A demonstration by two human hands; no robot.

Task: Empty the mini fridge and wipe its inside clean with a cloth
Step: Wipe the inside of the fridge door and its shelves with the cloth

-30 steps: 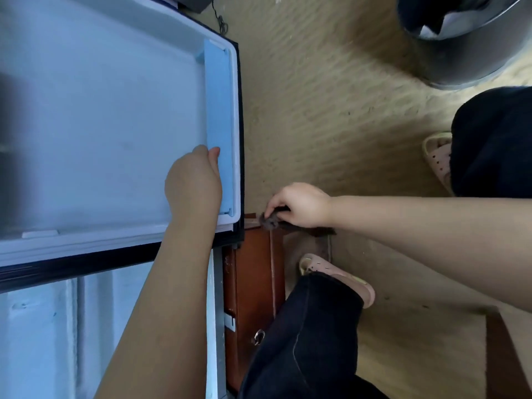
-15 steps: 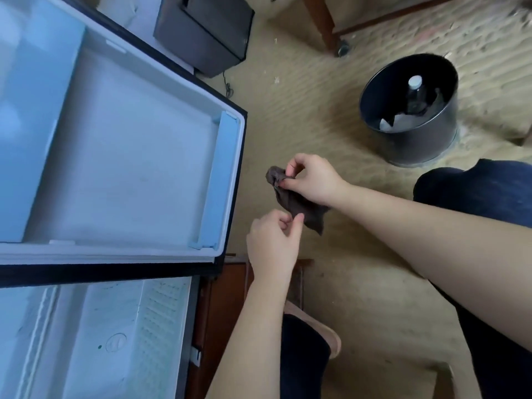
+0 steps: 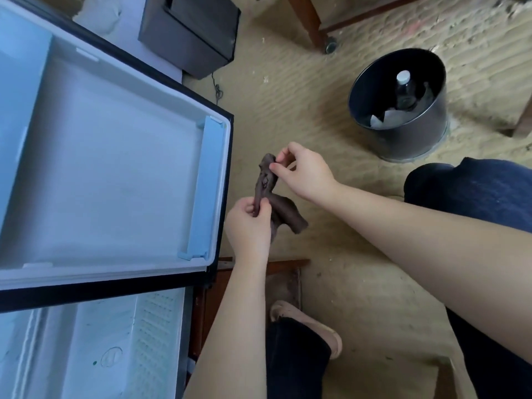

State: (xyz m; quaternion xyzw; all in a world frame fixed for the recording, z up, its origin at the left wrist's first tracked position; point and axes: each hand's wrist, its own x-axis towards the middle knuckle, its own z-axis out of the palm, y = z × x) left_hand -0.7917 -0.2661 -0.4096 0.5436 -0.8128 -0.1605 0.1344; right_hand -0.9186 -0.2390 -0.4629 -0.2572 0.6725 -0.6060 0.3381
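Observation:
A small dark brown cloth (image 3: 283,210) hangs crumpled in the air between my hands, to the right of the open fridge door (image 3: 121,180). My right hand (image 3: 302,171) pinches its upper end with thumb and fingers. My left hand (image 3: 250,226) pinches a lower fold. The door's white inner side with its pale blue shelf rail (image 3: 205,191) faces me and holds nothing. Below the door, part of the fridge's white interior (image 3: 109,349) shows, with nothing visible in it.
A dark metal bin (image 3: 400,110) with a bottle and paper stands on the tan carpet at the right. A grey box (image 3: 190,33) and a wooden furniture leg (image 3: 306,21) lie beyond. My legs and slipper (image 3: 311,326) are below, next to a brown cabinet (image 3: 207,306).
My left hand left the door's shelf rail and joined the right at the cloth. The right hand lifted the cloth from near the cabinet, and both hands now draw it apart.

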